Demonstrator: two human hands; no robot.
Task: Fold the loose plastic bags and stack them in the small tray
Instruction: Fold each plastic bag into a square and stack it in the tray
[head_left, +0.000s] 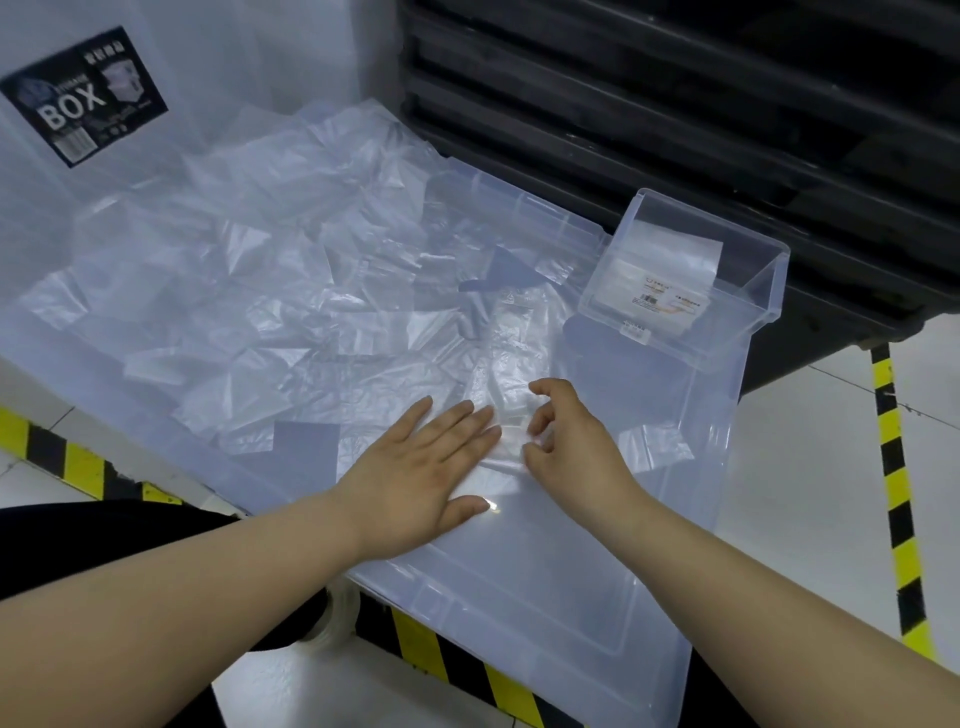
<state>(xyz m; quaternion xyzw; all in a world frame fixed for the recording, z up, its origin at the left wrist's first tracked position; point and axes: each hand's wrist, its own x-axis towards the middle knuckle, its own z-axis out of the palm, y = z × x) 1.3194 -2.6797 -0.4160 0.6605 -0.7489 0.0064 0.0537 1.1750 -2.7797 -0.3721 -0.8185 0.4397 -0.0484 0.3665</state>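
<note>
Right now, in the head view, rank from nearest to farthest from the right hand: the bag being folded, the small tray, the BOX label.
1. bag being folded, just ahead, pinched by the right hand.
2. small tray, up to the right.
3. BOX label, far upper left.

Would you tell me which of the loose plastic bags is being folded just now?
The bag nearest the person: the left hand presses it flat and the right hand pinches it, while the other bags lie untouched behind.
</note>
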